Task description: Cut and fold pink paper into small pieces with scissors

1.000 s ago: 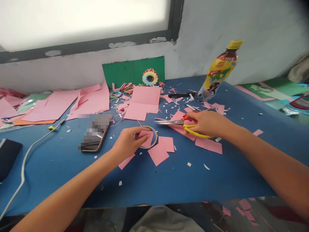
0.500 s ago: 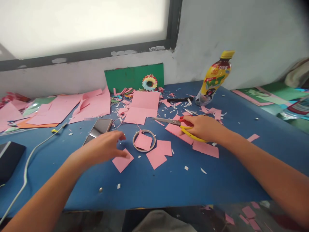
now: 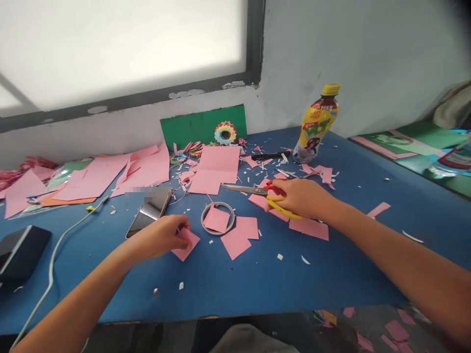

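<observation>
My right hand (image 3: 294, 196) is wrapped round the yellow and red handles of a pair of scissors (image 3: 245, 189). Its blades point left above the table, close to a folded pink sheet (image 3: 217, 166). At the left, my left hand (image 3: 167, 238) has its thumb and fingers closed on the edge of a small pink paper square (image 3: 186, 250) lying on the table. Between the hands is a tape roll (image 3: 231, 223) with another pink square (image 3: 217, 219) in it. Two overlapping pink squares (image 3: 235, 243) lie to its right. Under my right hand are pink pieces (image 3: 309, 228).
A phone (image 3: 149, 213) lies behind my left hand. A yellow-labelled bottle (image 3: 316, 125) stands at the back right, beside a black pen (image 3: 270, 155). Paper scraps, larger pink sheets (image 3: 95, 176) and a paper ring (image 3: 225, 133) are along the wall. A white cable (image 3: 53, 255) runs at left.
My left hand has lowered onto the small pink square and its fingers have closed on the edge. My right hand still holds the scissors. The camera view has shifted slightly.
</observation>
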The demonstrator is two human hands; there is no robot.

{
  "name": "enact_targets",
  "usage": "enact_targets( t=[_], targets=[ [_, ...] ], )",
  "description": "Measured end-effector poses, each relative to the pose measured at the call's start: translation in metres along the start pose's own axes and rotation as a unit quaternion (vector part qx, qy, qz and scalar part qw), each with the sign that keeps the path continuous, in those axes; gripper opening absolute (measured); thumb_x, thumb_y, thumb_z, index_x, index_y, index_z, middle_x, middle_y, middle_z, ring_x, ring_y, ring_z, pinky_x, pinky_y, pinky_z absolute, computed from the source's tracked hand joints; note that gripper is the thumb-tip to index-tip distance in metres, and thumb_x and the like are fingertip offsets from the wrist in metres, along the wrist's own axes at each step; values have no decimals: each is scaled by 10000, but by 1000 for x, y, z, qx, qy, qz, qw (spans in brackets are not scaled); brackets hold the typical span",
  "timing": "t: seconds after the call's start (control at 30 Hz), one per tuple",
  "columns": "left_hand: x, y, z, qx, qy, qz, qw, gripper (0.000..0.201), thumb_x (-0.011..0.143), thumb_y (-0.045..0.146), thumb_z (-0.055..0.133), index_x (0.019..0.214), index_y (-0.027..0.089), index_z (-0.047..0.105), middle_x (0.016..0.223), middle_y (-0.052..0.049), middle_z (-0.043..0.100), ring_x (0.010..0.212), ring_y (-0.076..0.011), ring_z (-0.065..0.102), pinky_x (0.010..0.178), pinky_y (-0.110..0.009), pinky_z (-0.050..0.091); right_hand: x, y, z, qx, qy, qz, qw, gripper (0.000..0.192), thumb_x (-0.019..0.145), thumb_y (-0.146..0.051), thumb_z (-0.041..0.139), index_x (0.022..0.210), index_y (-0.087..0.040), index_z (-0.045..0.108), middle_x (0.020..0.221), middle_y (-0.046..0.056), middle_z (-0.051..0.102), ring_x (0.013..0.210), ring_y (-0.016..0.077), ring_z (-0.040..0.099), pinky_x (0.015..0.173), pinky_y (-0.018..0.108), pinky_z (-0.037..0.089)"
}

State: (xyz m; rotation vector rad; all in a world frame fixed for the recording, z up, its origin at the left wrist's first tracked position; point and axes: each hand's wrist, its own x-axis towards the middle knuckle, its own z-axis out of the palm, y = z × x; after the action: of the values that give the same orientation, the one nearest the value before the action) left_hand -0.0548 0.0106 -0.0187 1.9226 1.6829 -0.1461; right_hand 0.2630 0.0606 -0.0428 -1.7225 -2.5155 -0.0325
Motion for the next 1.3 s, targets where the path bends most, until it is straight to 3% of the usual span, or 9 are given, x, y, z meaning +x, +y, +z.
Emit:
enact_targets(
  t=[0.2,0.33,0.47,0.7,0.83,0.93,1.1,1.17,1.3],
  targets=[
    [-9,32,6,-180,-25,82,980,268,695,405,619,817,181,536,665,31,507,614,-126,475,505,-216,339,0,1,0,20,10,3,1000,364,806,-490,378,960,-231,581,798,59,670,626,210,601,477,253,284],
    [7,71,16,-58,-52,184,980,213,699,378,650,771,182,609,692,18,559,622,-126,488,522,-221,339,0,1,1,20,5,4,1000,379,811,-497,368,980,-232,579,793,58,672,643,222,605,493,262,300],
    [28,95,20,89,-79,292,949,231,696,353,668,822,165,620,925,-54,606,846,-197,550,650,-252,376,0,0,1,11,2,4,1000,404,806,-497,379,1038,-228,570,791,71,676,657,232,611,496,268,298],
    [38,105,11,195,-100,231,948,433,653,376,668,1025,201,531,930,-66,604,844,-256,543,549,-263,315,0,1,2,34,-4,0,999,402,803,-498,400,1044,-224,570,828,85,677,679,238,615,497,269,310],
    [41,103,11,194,-101,221,950,386,610,454,671,894,200,607,739,-53,613,736,-247,529,498,-258,281,2,0,5,148,-10,21,989,336,809,-462,425,953,-195,569,819,90,662,681,214,599,520,268,350],
    [42,99,11,109,-104,226,962,302,618,467,665,695,181,610,638,-18,574,591,-169,489,458,-248,263,1,-8,2,362,-49,41,930,274,778,-460,503,839,-193,516,719,45,623,565,153,554,475,246,363],
    [37,92,16,-206,-41,159,965,299,642,414,672,731,167,531,597,43,493,503,-89,431,410,-197,278,-7,-31,1,632,-153,-22,759,395,593,-427,715,749,-195,437,668,-28,542,481,77,450,381,193,321],
    [35,91,21,-303,-18,149,941,349,622,419,703,744,156,509,615,42,495,509,-77,442,411,-182,300,-10,-38,4,660,-134,-33,738,386,585,-391,729,723,-192,428,655,-44,519,480,68,442,380,190,336],
    [31,90,28,-406,-5,156,900,404,588,383,753,829,146,531,726,0,587,622,-104,554,491,-189,400,-12,-45,9,664,-92,2,742,319,617,-294,705,738,-195,427,618,-67,486,472,75,457,396,206,365]
  ],
)
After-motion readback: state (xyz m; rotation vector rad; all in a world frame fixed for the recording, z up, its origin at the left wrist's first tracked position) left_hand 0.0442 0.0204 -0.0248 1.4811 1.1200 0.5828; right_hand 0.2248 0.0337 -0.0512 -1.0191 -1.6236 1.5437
